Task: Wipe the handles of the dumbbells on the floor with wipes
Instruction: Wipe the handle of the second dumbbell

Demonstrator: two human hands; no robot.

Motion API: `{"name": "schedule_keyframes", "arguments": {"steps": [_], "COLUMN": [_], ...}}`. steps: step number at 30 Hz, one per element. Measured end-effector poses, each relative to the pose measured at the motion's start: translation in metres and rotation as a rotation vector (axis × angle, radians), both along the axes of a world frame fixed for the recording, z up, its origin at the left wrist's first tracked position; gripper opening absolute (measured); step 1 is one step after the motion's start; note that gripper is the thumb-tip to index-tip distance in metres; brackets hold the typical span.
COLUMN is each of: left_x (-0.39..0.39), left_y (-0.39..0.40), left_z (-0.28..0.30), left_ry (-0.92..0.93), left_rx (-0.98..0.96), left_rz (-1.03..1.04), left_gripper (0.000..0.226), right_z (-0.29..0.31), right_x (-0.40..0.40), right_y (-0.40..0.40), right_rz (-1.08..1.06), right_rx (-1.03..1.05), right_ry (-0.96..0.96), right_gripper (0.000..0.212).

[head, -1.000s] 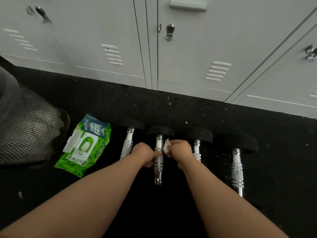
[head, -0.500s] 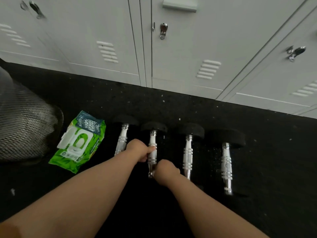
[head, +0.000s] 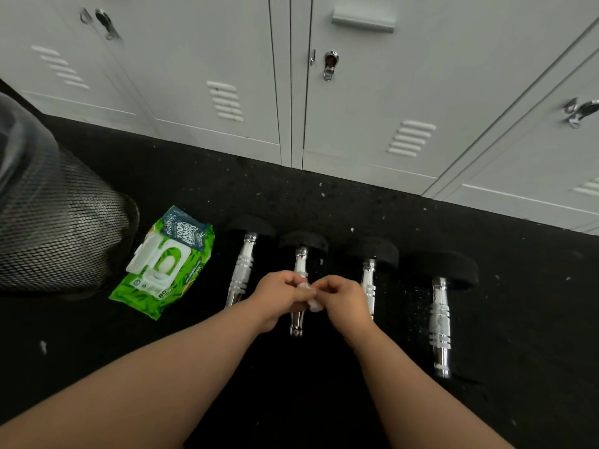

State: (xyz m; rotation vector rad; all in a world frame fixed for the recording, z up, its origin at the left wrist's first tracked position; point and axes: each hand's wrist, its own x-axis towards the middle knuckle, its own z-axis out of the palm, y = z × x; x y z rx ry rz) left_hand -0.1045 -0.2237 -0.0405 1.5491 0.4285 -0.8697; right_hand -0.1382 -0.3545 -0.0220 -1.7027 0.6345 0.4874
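Observation:
Several dumbbells with chrome handles and black heads lie side by side on the black floor. My left hand (head: 281, 294) grips the handle of the second dumbbell from the left (head: 300, 260). My right hand (head: 340, 298) pinches a small crumpled white wipe (head: 312, 303) against that same handle. The leftmost dumbbell (head: 242, 268), the third dumbbell (head: 369, 280) and the rightmost dumbbell (head: 440, 322) lie untouched. A green pack of wipes (head: 163, 262) with its white lid flipped up rests on the floor to the left.
A black mesh bin (head: 55, 228) stands at the far left, beside the wipes pack. Grey lockers (head: 356, 102) run along the back, just behind the dumbbell heads. Speckled black rubber floor (head: 518, 286) stretches to the right.
My right hand slid down the handle toward me, then came back up to the middle with the wipe. My left hand stayed on the handle. The view shifted slightly.

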Motion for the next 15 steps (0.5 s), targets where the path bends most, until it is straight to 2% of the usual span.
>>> {"name": "schedule_keyframes", "arguments": {"steps": [2,5,6,8,10,12,13,15], "left_x": [0.003,0.007,0.009,0.013,0.016,0.017,0.016,0.011], "left_y": [0.004,0.003,0.004,0.007,0.013,0.014,0.01,-0.003], "left_z": [-0.001,-0.001,-0.001,-0.002,-0.002,-0.004,-0.007,-0.016], "left_ry": [-0.014,-0.101,-0.142,-0.276,-0.349,-0.377,-0.393,-0.43], "left_rx": [0.042,0.162,0.218,0.467,0.697,0.732,0.71,0.629], "left_rz": [-0.1,-0.19,-0.168,-0.046,0.153,0.225,0.205,0.157], "left_gripper": [0.018,0.026,0.027,0.024,0.018,0.014,0.013,0.007], "right_z": [-0.003,-0.01,-0.013,-0.02,-0.028,-0.034,-0.035,-0.034], "right_x": [0.002,0.006,0.007,0.006,0.0,-0.008,-0.01,-0.008], "right_y": [-0.002,0.0,0.003,0.01,0.017,0.022,0.024,0.023], "right_rz": [-0.045,-0.02,-0.042,-0.138,-0.123,0.041,0.109,0.163], "right_rx": [0.03,-0.035,-0.072,-0.165,-0.233,-0.27,-0.279,-0.276], "right_ry": [0.019,-0.014,-0.04,-0.082,-0.069,0.015,0.056,0.094], "right_gripper": [0.011,0.012,0.01,0.012,0.027,0.043,0.044,0.033]}}
